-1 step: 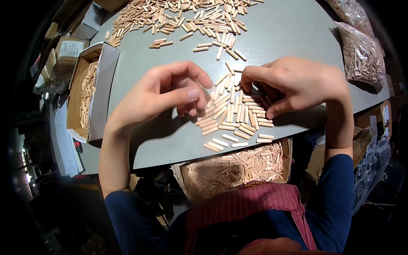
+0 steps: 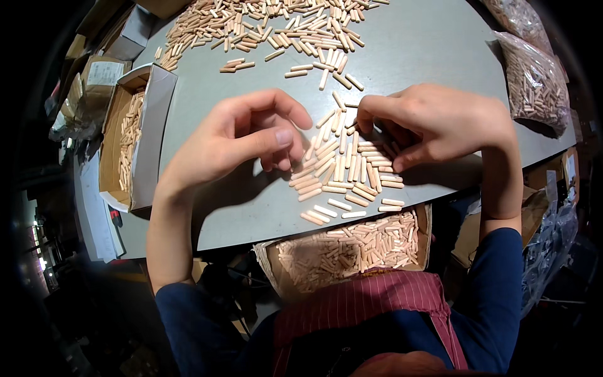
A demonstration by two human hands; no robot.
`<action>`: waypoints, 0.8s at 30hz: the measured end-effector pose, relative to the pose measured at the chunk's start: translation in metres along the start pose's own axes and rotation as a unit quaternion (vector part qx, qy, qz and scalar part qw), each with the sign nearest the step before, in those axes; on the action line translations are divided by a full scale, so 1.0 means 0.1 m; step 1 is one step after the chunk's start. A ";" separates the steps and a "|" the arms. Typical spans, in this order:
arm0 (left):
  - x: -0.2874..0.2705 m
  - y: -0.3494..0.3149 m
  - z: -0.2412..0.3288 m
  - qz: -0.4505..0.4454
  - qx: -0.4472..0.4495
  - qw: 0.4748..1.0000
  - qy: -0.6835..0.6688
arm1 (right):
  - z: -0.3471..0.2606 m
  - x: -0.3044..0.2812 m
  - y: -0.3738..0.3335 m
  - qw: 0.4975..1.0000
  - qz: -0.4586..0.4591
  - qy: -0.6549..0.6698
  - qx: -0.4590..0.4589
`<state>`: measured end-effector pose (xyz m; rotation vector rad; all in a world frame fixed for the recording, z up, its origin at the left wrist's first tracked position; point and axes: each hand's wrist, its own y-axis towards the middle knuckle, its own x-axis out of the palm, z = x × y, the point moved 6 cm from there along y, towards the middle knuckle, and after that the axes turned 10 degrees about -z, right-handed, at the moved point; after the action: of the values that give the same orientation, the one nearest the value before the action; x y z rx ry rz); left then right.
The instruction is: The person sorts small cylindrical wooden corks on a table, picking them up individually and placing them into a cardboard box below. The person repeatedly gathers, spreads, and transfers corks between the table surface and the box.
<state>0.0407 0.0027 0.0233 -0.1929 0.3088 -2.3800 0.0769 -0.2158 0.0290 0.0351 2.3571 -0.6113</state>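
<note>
A loose patch of short wooden dowels (image 2: 348, 163) lies on the grey table between my hands, some side by side and some at angles. My left hand (image 2: 251, 132) hovers at the patch's left edge, fingers loosely curved, thumb apart and nothing in it. On the other side, my right hand (image 2: 440, 122) arches over the dowels with bent fingers. Its index fingertip and thumb tip are spread apart at the patch's right edge, by the dowels; the other fingers are hidden beneath the palm. Several dowels (image 2: 333, 210) lie near the table's front edge.
A big dowel pile (image 2: 270, 25) covers the far table. An open cardboard box (image 2: 157, 125) holding dowels stands left. Below the front edge sits another dowel-filled box (image 2: 270, 267). Clear plastic bags of dowels (image 2: 537, 88) lie far right. Papers (image 2: 100, 213) lie at the left edge.
</note>
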 end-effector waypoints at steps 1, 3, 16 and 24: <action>-0.01 0.00 0.01 0.011 0.006 1.000 0.004 | 0.02 -0.02 -0.02 1.000 0.008 0.009 -0.002; -0.02 0.00 0.03 0.045 0.024 0.999 -0.004 | 0.03 -0.05 -0.05 1.000 0.029 0.010 -0.008; -0.02 0.01 -0.02 0.067 0.027 0.997 -0.009 | -0.36 0.22 -0.15 0.965 0.066 -0.250 0.048; 0.18 0.01 0.01 0.090 0.048 0.972 0.213 | -0.40 0.02 -0.02 0.978 0.140 -0.121 -0.100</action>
<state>0.0286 -0.0100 0.0247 0.3827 0.3911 -2.2306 0.0503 -0.2004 0.0546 0.1880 2.1139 -0.2268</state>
